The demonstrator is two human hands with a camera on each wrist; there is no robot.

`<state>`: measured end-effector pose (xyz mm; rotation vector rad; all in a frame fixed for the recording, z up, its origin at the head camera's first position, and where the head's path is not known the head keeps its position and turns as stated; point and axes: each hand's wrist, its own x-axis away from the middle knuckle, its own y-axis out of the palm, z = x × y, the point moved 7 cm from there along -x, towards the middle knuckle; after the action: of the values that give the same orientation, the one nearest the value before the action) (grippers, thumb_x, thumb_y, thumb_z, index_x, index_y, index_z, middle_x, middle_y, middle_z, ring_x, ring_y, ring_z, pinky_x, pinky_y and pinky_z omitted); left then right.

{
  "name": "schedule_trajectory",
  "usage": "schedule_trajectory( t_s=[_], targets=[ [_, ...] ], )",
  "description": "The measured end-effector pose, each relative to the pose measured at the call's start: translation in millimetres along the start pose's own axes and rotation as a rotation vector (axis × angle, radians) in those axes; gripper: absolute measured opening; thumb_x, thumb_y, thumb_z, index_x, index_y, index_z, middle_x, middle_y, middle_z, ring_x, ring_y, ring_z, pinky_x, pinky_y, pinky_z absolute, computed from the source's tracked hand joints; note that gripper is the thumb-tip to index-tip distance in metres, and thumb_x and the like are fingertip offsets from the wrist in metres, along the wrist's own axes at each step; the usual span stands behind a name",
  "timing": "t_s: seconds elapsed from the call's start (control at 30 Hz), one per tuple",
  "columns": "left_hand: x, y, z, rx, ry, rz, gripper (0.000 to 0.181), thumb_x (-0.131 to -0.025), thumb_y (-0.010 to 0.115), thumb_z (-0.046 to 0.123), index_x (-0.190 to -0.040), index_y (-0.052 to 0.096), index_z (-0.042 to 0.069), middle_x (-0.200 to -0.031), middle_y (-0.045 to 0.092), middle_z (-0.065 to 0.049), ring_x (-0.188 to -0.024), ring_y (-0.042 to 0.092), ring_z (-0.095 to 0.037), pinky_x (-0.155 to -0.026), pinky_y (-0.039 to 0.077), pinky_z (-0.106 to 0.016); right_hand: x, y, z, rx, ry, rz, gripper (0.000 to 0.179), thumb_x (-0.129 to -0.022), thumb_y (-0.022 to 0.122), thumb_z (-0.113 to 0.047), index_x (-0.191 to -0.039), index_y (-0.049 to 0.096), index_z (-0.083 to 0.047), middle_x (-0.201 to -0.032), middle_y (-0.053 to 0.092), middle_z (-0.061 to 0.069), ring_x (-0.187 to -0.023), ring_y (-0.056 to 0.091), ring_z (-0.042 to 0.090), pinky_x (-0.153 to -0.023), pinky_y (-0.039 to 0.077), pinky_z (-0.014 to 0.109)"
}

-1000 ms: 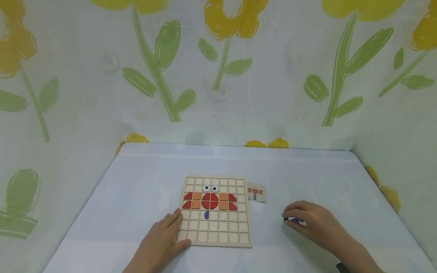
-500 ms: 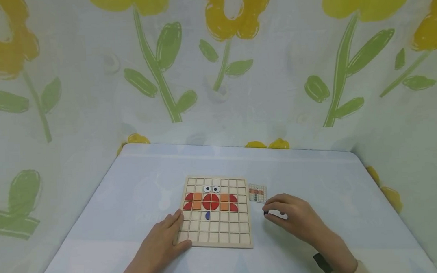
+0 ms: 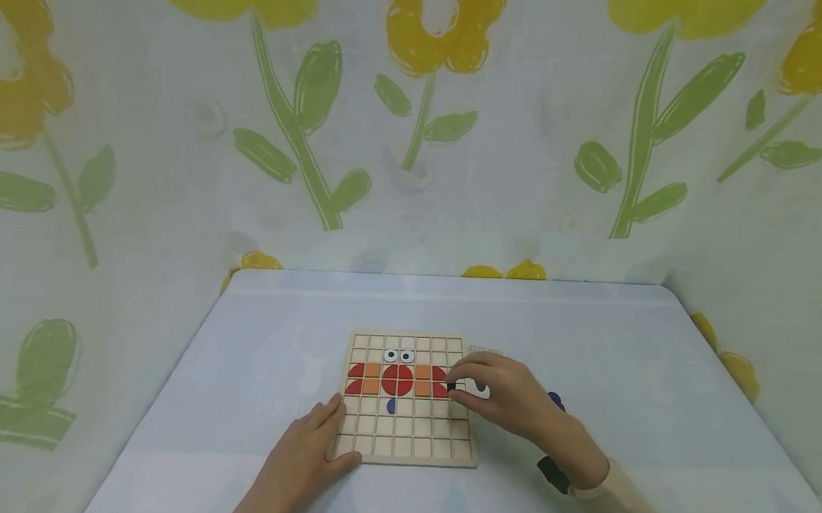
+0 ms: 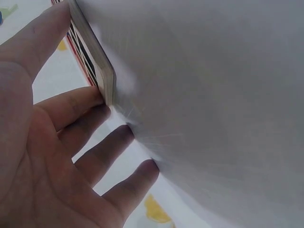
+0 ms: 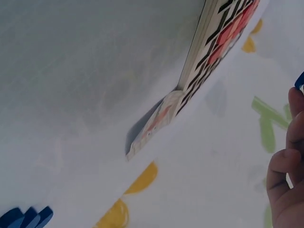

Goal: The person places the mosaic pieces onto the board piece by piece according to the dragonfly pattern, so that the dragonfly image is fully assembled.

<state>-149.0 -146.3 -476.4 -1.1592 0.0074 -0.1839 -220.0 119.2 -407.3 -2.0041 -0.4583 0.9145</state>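
Note:
A wooden grid board point(image 3: 412, 448) lies on the table, bearing red curved pieces point(image 3: 396, 379), orange squares point(image 3: 371, 378), two eye pieces point(image 3: 398, 356) and a blue curved piece point(image 3: 391, 405). My left hand point(image 3: 302, 452) rests at its near left corner, the thumb on the near edge and the fingers fairly straight along the left side. Over the board's right part, my right hand point(image 3: 510, 394) pinches a small dark blue piece point(image 5: 299, 80) between thumb and fingertips. Its exact shape is hidden. More blue pieces point(image 3: 556, 400) lie on the table beyond the right wrist.
A small patterned card point(image 5: 154, 121) lies by the board's right edge, mostly hidden behind my right hand in the head view. The pale table point(image 3: 303, 307) meets flower-printed cloth walls point(image 3: 504, 191) at the back and sides.
My right hand has carried the small dark blue piece leftward from the table to above the board's right side, uncovering the loose blue pieces. The left hand has stayed at the corner.

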Motion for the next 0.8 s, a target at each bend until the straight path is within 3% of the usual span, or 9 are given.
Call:
schedule_trajectory(
  t_s=[0.23, 0.4, 0.57, 0.8],
  targets=[
    [0.1, -1.6, 0.9, 0.005, -0.014, -0.013, 0.085, -0.084, 0.080, 0.050, -0.148, 0.050, 0.003, -0.159, 0.042, -0.007, -0.143, 0.040, -0.037, -0.116, 0.035, -0.054, -18.4, 21.1, -11.0, -0.024, -0.051, -0.023, 0.018, -0.085, 0.085, -0.026, -0.101, 0.078, -0.021, -0.103, 0.071, -0.013, -0.091, 0.067, 0.007, -0.073, 0.058, 0.020],
    [-0.2, -2.7, 0.7, 0.004, -0.017, -0.009, 0.085, -0.083, 0.080, 0.050, -0.149, 0.051, 0.004, -0.159, 0.042, -0.006, -0.143, 0.041, -0.037, -0.116, 0.036, -0.054, -32.2, 35.2, -16.6, 0.008, -0.008, -0.088, 0.017, -0.085, 0.085, -0.029, -0.100, 0.078, -0.024, -0.102, 0.073, -0.013, -0.097, 0.067, 0.006, -0.081, 0.058, 0.022],
    [1.0, -4.2, 0.9, 0.008, -0.015, -0.007, 0.084, -0.083, 0.080, 0.050, -0.148, 0.051, 0.004, -0.158, 0.043, -0.006, -0.142, 0.042, -0.037, -0.115, 0.038, -0.054, -41.6, 52.4, -21.3, 0.040, -0.027, -0.162, 0.013, -0.086, 0.083, -0.032, -0.096, 0.079, -0.024, -0.100, 0.073, -0.013, -0.100, 0.067, 0.006, -0.088, 0.057, 0.025],
    [2.0, -3.2, 0.9, 0.015, -0.014, -0.009, 0.084, -0.084, 0.079, 0.050, -0.148, 0.051, 0.004, -0.158, 0.043, -0.006, -0.142, 0.042, -0.037, -0.114, 0.038, -0.054, -46.4, 75.5, -26.3, 0.058, -0.072, -0.258, 0.011, -0.087, 0.083, -0.032, -0.092, 0.080, -0.023, -0.093, 0.072, -0.013, -0.084, 0.064, 0.004, -0.073, 0.054, 0.018]
  ],
)
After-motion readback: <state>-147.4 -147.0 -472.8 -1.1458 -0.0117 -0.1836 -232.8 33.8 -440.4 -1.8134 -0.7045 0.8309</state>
